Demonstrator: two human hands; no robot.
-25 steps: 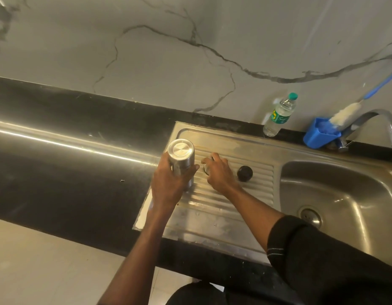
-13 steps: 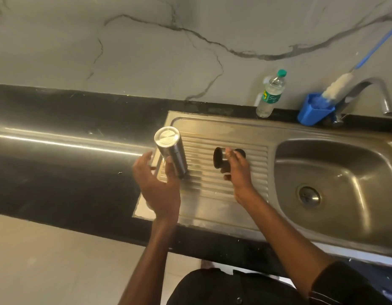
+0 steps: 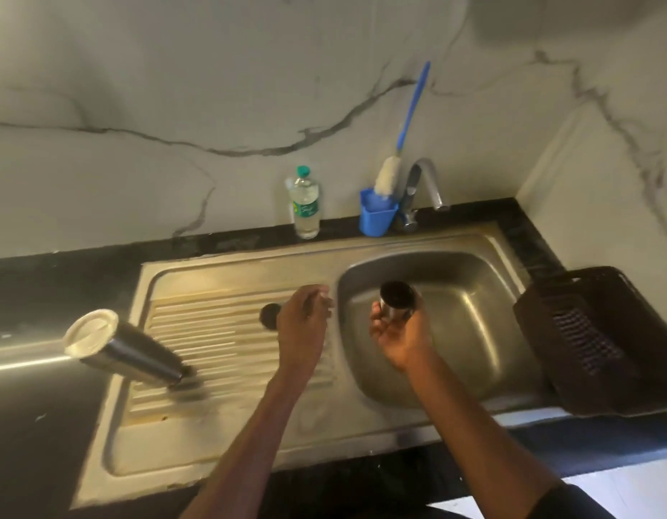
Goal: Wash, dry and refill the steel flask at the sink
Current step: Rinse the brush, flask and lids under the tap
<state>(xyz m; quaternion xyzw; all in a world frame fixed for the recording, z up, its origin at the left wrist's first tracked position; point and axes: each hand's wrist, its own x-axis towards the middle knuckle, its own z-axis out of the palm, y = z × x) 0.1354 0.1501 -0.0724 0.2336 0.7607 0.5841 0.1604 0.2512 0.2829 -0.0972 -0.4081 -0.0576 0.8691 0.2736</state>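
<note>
The steel flask (image 3: 130,354) stands by itself on the ribbed drainboard (image 3: 219,342) at the left, flat end up, with no hand on it. My right hand (image 3: 399,335) grips a steel cap (image 3: 397,299) with a dark inside, holding it over the sink basin (image 3: 474,331). My left hand (image 3: 305,324) hovers over the drainboard with its fingers relaxed and nothing in them. A small black stopper (image 3: 269,316) lies just left of that hand.
A plastic water bottle (image 3: 305,204) stands at the back wall. Beside it, a blue holder (image 3: 377,215) carries a bottle brush (image 3: 388,177), next to the tap (image 3: 429,181). A dark basket (image 3: 594,342) sits right of the basin. Black countertop (image 3: 36,425) extends left.
My left hand has let go of the flask and moved right toward the stopper. My right hand has lifted the cap off the drainboard and carried it over the basin.
</note>
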